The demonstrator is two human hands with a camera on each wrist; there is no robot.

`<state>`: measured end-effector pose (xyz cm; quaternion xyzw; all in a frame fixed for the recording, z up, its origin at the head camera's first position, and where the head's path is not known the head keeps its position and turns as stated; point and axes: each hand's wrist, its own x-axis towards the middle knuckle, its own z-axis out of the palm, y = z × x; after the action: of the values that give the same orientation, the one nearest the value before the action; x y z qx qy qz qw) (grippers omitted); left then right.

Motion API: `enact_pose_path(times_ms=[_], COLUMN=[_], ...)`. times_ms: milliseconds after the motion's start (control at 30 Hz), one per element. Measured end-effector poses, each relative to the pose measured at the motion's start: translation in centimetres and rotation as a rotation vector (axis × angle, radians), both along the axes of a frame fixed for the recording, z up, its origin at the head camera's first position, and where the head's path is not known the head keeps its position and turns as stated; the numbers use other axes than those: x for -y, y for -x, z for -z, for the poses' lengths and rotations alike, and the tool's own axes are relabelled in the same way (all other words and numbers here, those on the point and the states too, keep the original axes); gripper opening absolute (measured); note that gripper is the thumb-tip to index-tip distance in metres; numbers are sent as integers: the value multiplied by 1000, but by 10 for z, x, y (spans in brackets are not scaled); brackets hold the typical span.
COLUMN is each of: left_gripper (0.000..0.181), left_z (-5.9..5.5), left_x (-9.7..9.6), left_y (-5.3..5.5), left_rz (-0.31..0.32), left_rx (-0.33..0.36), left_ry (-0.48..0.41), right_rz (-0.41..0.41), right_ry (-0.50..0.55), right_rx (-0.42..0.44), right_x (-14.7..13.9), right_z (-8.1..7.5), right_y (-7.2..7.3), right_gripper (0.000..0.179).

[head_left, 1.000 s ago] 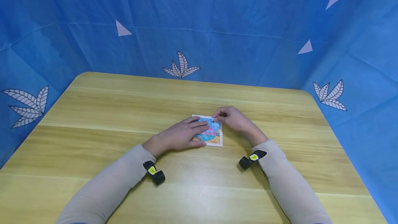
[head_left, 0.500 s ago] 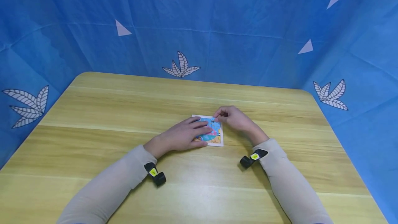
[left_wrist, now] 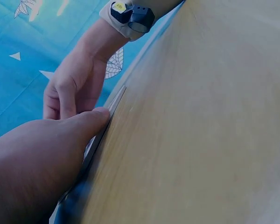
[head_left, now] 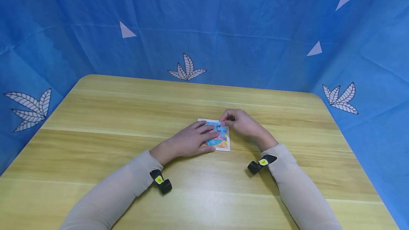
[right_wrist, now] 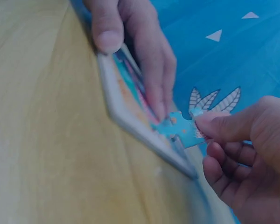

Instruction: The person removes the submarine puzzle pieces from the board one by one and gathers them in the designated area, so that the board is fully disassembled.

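Observation:
A small square jigsaw puzzle with a white frame lies on the table, its picture in blue, pink and yellow. My left hand rests across its left part with fingers spread, hiding much of the picture. In the right wrist view, the left thumb touches the frame's rim. At the far right corner my right hand pinches a light blue puzzle piece between thumb and index finger. The piece tilts up from the picture, its lower end still at the board. In the left wrist view the left hand covers most of the puzzle.
The wooden table extends on all sides of the puzzle. Behind it hangs a blue cloth with white leaf and triangle prints. Each sleeved wrist wears a black strapped camera, left camera and right camera.
The piece in my right hand tilts up more, and dark gaps now show beside it. My left hand has slid slightly right over the puzzle.

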<state>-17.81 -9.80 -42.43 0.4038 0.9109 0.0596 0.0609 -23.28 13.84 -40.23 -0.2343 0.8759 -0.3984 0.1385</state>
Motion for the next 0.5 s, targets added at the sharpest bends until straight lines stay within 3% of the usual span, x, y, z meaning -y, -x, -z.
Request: enact_pose_path(times_ms=[233,500], left_gripper=[61,62], left_z=[0,5], left_x=[1,3], left_y=[0,0], left_rz=[7,13], left_rx=[-6,-19], left_ry=[-12,-35], right_rz=[-11,9], right_ry=[92,77], right_rx=[-10,-23], right_x=[-8,-18], right_z=[-6,-8], right_y=[0,2], right_gripper=[7,8])
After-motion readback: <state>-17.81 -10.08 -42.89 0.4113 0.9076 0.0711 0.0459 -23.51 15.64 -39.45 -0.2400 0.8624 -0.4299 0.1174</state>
